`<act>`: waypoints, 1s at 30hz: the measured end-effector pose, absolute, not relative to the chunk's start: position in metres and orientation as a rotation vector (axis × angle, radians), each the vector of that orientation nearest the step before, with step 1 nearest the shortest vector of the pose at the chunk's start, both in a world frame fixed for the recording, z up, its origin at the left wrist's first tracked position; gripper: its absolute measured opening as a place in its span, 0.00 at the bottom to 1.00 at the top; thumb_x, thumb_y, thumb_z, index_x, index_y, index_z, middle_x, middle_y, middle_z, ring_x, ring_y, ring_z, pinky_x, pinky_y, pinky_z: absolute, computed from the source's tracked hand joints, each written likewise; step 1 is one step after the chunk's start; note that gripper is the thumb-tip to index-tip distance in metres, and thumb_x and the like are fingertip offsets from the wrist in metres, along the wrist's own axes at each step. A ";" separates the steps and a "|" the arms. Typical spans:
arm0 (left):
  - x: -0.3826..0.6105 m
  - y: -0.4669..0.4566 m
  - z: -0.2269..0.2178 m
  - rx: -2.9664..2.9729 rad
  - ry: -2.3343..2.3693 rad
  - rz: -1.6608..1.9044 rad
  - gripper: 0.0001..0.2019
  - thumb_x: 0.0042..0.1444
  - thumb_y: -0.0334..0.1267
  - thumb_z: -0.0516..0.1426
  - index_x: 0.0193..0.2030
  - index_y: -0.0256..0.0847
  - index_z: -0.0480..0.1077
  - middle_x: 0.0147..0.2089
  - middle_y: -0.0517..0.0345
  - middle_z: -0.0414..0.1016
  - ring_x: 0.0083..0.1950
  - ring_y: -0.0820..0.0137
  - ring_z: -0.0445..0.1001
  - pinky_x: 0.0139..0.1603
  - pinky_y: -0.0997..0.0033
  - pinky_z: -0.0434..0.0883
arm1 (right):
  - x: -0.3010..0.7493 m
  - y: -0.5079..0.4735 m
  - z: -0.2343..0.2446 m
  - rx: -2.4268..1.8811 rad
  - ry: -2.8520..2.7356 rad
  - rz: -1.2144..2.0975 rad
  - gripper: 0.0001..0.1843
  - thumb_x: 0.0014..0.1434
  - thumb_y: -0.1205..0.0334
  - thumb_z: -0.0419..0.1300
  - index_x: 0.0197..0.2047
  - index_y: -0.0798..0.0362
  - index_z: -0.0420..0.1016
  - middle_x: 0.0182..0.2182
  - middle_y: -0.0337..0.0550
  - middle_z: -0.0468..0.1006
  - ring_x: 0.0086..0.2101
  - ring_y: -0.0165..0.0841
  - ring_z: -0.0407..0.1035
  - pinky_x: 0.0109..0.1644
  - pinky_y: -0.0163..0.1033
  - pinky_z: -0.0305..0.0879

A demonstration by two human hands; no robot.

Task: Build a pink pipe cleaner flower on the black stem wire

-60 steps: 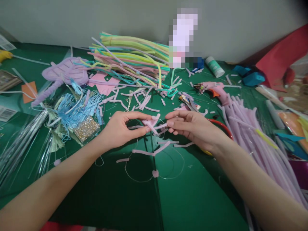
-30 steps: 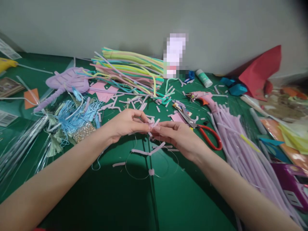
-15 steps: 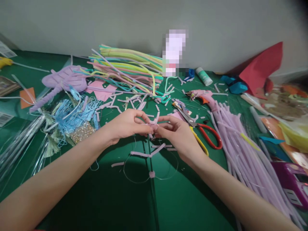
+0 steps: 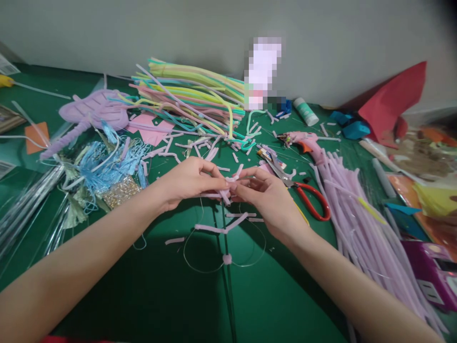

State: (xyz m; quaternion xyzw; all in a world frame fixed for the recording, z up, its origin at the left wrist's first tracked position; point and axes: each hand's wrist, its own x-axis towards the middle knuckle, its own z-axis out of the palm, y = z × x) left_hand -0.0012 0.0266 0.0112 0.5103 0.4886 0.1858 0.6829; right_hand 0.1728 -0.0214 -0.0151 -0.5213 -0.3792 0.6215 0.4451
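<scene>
Above the green table point(image 4: 200, 295), my left hand point(image 4: 185, 183) and my right hand point(image 4: 267, 197) meet fingertip to fingertip. Both pinch a small lilac pipe-cleaner piece point(image 4: 228, 188) with short ends sticking out. A thin dark stem point(image 4: 225, 228) runs down from it toward me. Below the hands lie a bent lilac pipe-cleaner length point(image 4: 223, 226), loops of thin wire point(image 4: 200, 259) and a small pink ball point(image 4: 227, 259).
Red-handled scissors point(image 4: 307, 195) lie just right of my right hand, beside a long bundle of lilac pipe cleaners point(image 4: 360, 214) and a pink glue gun point(image 4: 303, 140). Multicoloured pipe cleaners point(image 4: 193, 100) pile up at the back. Blue tassels point(image 4: 107, 164) and foil strips point(image 4: 28, 205) lie left.
My hands closed together from slightly apart and now pinch the lilac piece between them. The view shifted a little; the scissors came into sight.
</scene>
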 end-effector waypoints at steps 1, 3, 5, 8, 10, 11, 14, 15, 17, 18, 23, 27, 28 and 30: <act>-0.001 0.027 0.011 1.144 1.089 0.414 0.08 0.43 0.36 0.70 0.25 0.36 0.76 0.26 0.58 0.80 0.31 0.73 0.78 0.38 0.76 0.76 | 0.173 -0.022 -0.015 -1.293 -0.951 1.525 0.18 0.43 0.56 0.75 0.33 0.52 0.74 0.26 0.35 0.80 0.27 0.28 0.75 0.35 0.35 0.72; -0.001 0.027 0.009 1.150 1.074 0.404 0.07 0.47 0.38 0.69 0.27 0.36 0.79 0.27 0.57 0.81 0.32 0.73 0.78 0.38 0.75 0.76 | 0.174 -0.022 -0.017 -1.296 -0.984 1.483 0.17 0.43 0.56 0.75 0.32 0.52 0.74 0.26 0.35 0.80 0.27 0.28 0.75 0.35 0.35 0.72; -0.001 0.027 0.008 1.162 1.058 0.397 0.07 0.50 0.38 0.66 0.28 0.36 0.80 0.28 0.57 0.81 0.32 0.74 0.77 0.38 0.76 0.75 | 0.175 -0.023 -0.018 -1.297 -1.037 1.431 0.16 0.43 0.57 0.75 0.30 0.52 0.74 0.26 0.36 0.80 0.28 0.29 0.75 0.35 0.36 0.73; -0.002 0.027 0.007 1.159 1.050 0.396 0.06 0.51 0.36 0.66 0.27 0.37 0.80 0.27 0.59 0.80 0.29 0.76 0.75 0.34 0.79 0.73 | 0.175 -0.024 -0.020 -1.305 -1.125 1.356 0.13 0.47 0.58 0.73 0.30 0.52 0.73 0.28 0.38 0.81 0.28 0.31 0.76 0.34 0.37 0.73; -0.002 0.027 0.006 1.123 1.043 0.396 0.05 0.50 0.35 0.66 0.26 0.37 0.80 0.26 0.60 0.79 0.28 0.77 0.74 0.32 0.79 0.71 | 0.175 -0.025 -0.019 -1.322 -1.194 1.296 0.10 0.49 0.60 0.70 0.30 0.51 0.73 0.29 0.37 0.81 0.29 0.31 0.77 0.34 0.37 0.73; -0.002 0.027 0.006 1.099 1.042 0.398 0.05 0.49 0.35 0.66 0.26 0.37 0.80 0.25 0.60 0.78 0.27 0.77 0.73 0.32 0.79 0.71 | 0.175 -0.025 -0.019 -1.325 -1.233 1.259 0.08 0.50 0.61 0.69 0.30 0.51 0.73 0.29 0.37 0.81 0.29 0.31 0.77 0.34 0.37 0.74; -0.002 0.028 0.006 1.045 1.029 0.412 0.04 0.48 0.33 0.67 0.25 0.37 0.79 0.25 0.60 0.78 0.27 0.78 0.73 0.31 0.79 0.70 | 0.175 -0.027 -0.018 -1.302 -1.347 1.154 0.04 0.53 0.65 0.66 0.31 0.50 0.74 0.31 0.38 0.80 0.31 0.31 0.77 0.34 0.37 0.75; -0.002 0.028 0.005 1.040 1.021 0.415 0.04 0.48 0.33 0.67 0.25 0.37 0.79 0.25 0.60 0.78 0.27 0.78 0.73 0.31 0.80 0.70 | 0.175 -0.027 -0.018 -1.290 -1.374 1.131 0.04 0.53 0.65 0.65 0.31 0.50 0.74 0.32 0.38 0.81 0.31 0.31 0.77 0.35 0.37 0.75; -0.002 0.028 0.005 1.044 1.010 0.416 0.05 0.49 0.34 0.67 0.25 0.36 0.79 0.25 0.60 0.78 0.26 0.78 0.73 0.30 0.80 0.70 | 0.176 -0.028 -0.017 -1.275 -1.412 1.112 0.03 0.53 0.67 0.64 0.32 0.49 0.74 0.34 0.38 0.81 0.32 0.31 0.77 0.36 0.37 0.76; -0.002 0.028 0.005 1.047 1.013 0.412 0.06 0.49 0.34 0.67 0.25 0.36 0.79 0.25 0.59 0.78 0.26 0.78 0.73 0.30 0.80 0.71 | 0.176 -0.028 -0.016 -1.278 -1.421 1.124 0.04 0.53 0.68 0.63 0.32 0.49 0.75 0.33 0.38 0.81 0.33 0.31 0.77 0.37 0.37 0.75; -0.003 0.028 0.005 1.076 1.048 0.382 0.08 0.51 0.40 0.66 0.29 0.37 0.79 0.28 0.57 0.80 0.28 0.73 0.77 0.32 0.75 0.74 | 0.180 -0.020 -0.007 -1.307 -1.064 1.529 0.07 0.56 0.65 0.59 0.36 0.51 0.79 0.33 0.40 0.81 0.32 0.30 0.77 0.35 0.34 0.74; -0.003 0.026 0.006 1.106 1.024 0.354 0.08 0.51 0.41 0.66 0.32 0.38 0.78 0.29 0.56 0.81 0.33 0.70 0.79 0.31 0.75 0.74 | 0.184 -0.013 -0.007 -1.321 -0.686 1.792 0.07 0.58 0.58 0.62 0.35 0.53 0.79 0.30 0.40 0.78 0.28 0.27 0.73 0.28 0.29 0.69; -0.003 0.026 0.007 1.113 1.018 0.338 0.08 0.50 0.40 0.67 0.31 0.38 0.78 0.29 0.57 0.80 0.34 0.70 0.79 0.31 0.75 0.74 | 0.184 -0.012 -0.008 -1.314 -0.664 1.841 0.08 0.57 0.57 0.64 0.34 0.53 0.79 0.29 0.39 0.78 0.28 0.26 0.72 0.27 0.28 0.68; -0.002 0.026 0.007 1.123 1.018 0.307 0.08 0.47 0.38 0.68 0.30 0.37 0.78 0.29 0.57 0.80 0.33 0.71 0.78 0.31 0.76 0.74 | 0.184 -0.012 -0.010 -1.292 -0.654 1.923 0.11 0.56 0.54 0.67 0.31 0.54 0.79 0.26 0.39 0.77 0.27 0.26 0.71 0.27 0.28 0.67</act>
